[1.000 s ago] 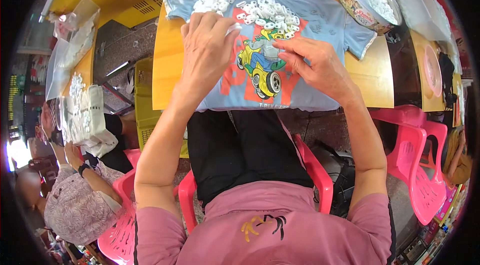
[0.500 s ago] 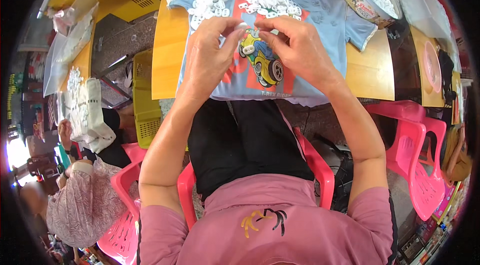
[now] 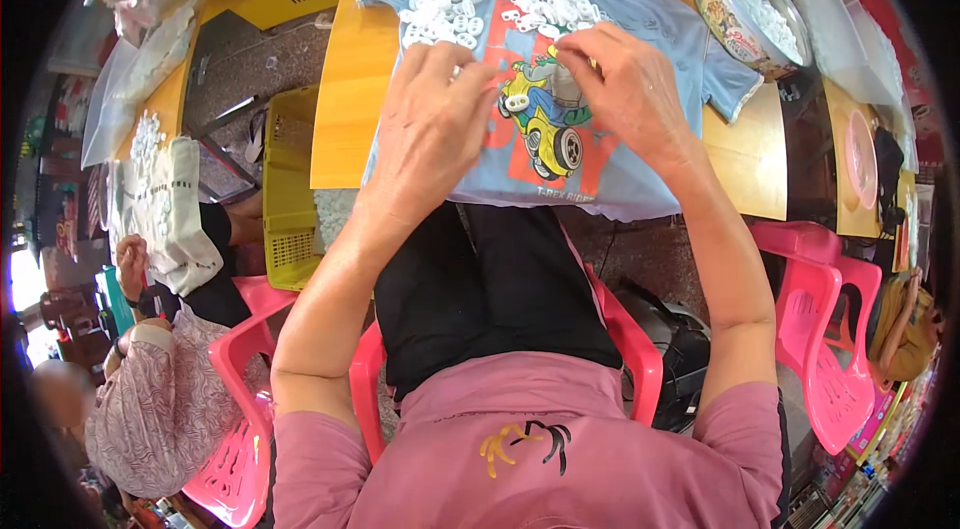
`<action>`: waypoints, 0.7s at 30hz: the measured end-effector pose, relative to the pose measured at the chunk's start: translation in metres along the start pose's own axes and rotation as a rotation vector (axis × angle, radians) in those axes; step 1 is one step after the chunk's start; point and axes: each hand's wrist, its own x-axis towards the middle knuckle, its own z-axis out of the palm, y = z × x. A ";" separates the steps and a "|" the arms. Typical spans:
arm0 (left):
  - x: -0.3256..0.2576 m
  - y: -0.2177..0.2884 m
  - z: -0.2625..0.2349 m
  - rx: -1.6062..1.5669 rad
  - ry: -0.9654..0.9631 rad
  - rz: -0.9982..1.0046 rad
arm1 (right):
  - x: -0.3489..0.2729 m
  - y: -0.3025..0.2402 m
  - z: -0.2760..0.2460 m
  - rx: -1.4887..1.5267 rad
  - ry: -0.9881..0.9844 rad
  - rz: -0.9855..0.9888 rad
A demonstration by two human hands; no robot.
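Both hands work over a light blue T-shirt (image 3: 640,19) spread on a yellow table (image 3: 345,99), with 2 heaps of small white plastic rings (image 3: 440,4) lying loose on the cloth just beyond the fingers. The left hand (image 3: 432,124) is curled, its fingertips pinched toward the right hand (image 3: 625,89), which is also pinched down close to the cartoon car print (image 3: 545,124); whatever small piece sits between them is hidden by the fingers, so I cannot tell if either hand actually holds a ring. The likeliest slip is a ring popping out of the pinch and rolling off, since the shirt's hem hangs over the near table edge just below the wrists. A sweep of either forearm could also drag the cloth and spill the heaps. To the right of the right hand a round tin (image 3: 755,14) of more rings crowds the corner; left of the left hand the bare tabletop leaves free room.
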 end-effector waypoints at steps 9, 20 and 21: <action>-0.003 -0.001 0.015 -0.027 -0.026 0.057 | 0.021 0.011 0.012 -0.242 -0.047 0.019; -0.014 -0.010 -0.007 -0.052 0.012 -0.022 | 0.034 0.012 0.017 -0.119 -0.001 -0.041; -0.015 -0.008 -0.008 -0.072 0.009 -0.030 | 0.038 0.011 0.019 -0.123 0.001 -0.056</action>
